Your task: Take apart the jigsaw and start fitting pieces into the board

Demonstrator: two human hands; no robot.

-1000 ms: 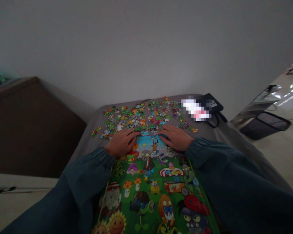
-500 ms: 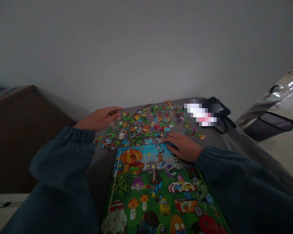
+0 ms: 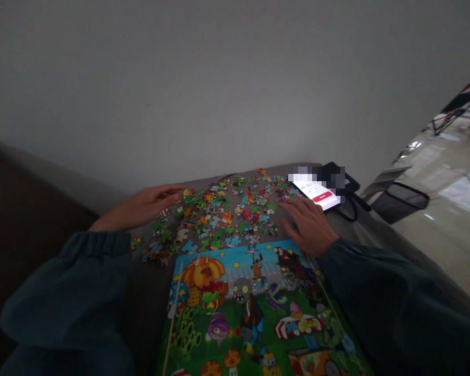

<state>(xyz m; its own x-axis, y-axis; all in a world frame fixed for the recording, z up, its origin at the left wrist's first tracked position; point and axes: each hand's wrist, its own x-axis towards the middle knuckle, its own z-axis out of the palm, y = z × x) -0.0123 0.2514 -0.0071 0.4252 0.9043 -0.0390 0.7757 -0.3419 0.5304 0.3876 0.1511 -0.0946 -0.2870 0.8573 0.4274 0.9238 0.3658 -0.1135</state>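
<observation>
A spread of loose jigsaw puzzle pieces (image 3: 219,211) lies on the grey-covered surface. My left hand (image 3: 151,206) reaches in at the left edge of the pieces, fingers stretched out and thumb a little apart. My right hand (image 3: 309,224) is at their right side, its fingers extended over the pieces and its thumb apart; I see nothing held in either hand. Directly in front of me is a picture board (image 3: 238,313) with a cartoon scene of a zombie, a pumpkin and mushrooms. Its top edge lies just below the pieces.
Beyond my right hand lies a lit phone (image 3: 317,194), partly blurred, beside a dark case (image 3: 342,180) with a strap. A pale wall (image 3: 219,89) rises behind. Brown furniture (image 3: 23,209) is at the left, and a dark bin (image 3: 401,203) stands on the floor at right.
My right hand has moved off the board's top edge, up and to the right over the pieces. My left hand stays by the left pieces. The view has shifted slightly.
</observation>
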